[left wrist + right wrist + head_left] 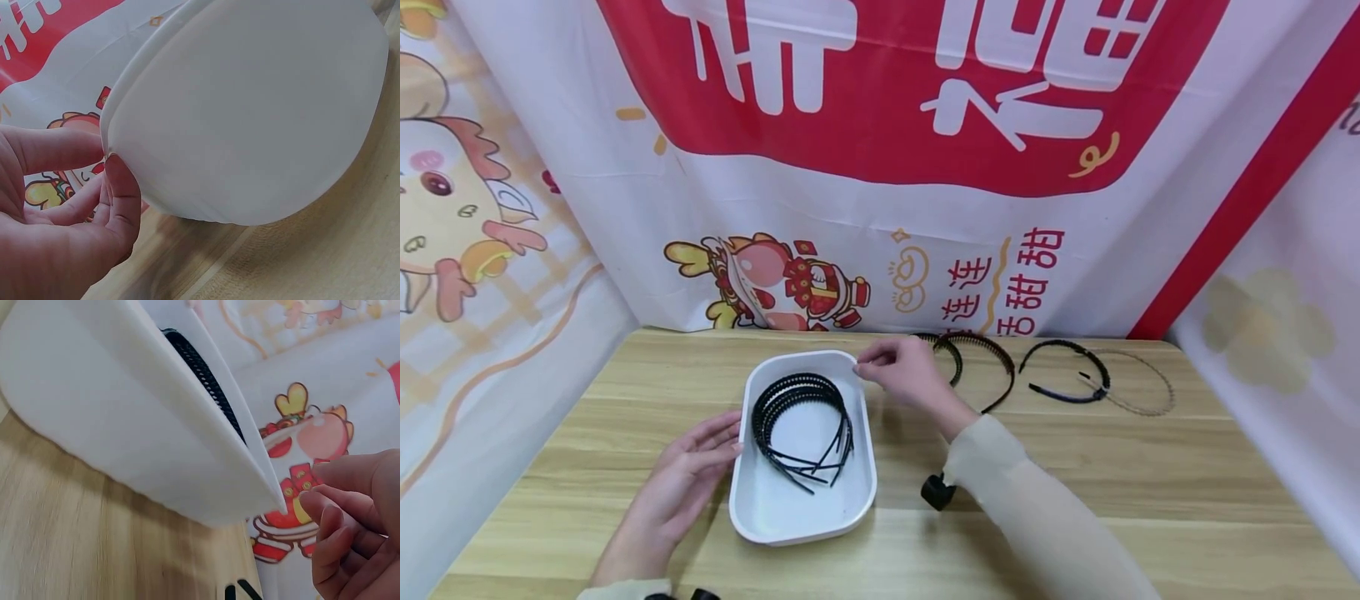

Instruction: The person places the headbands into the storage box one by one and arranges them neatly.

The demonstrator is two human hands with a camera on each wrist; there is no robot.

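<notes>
In the head view a white plastic box [801, 521] stands on the wooden table, with several black toothed headbands [797, 387] stacked inside it. My left hand [688, 475] is at the box's left side. The left wrist view shows its thumb and finger pinching the rim of the box [250, 112]. Beyond the box's far right corner hovers my right hand [906, 371]. In the right wrist view its loosely bent fingers [334, 506] are just apart from the box [125, 412] and hold nothing. A strip of black headband [203, 372] shows over the rim there.
Behind my right hand lie dark toothed headbands [1000, 358], partly hidden by it. Farther right are a black and blue headband [1067, 398] and a thin pale beaded headband [1165, 387]. A printed cloth [820, 183] hangs along the table's back edge.
</notes>
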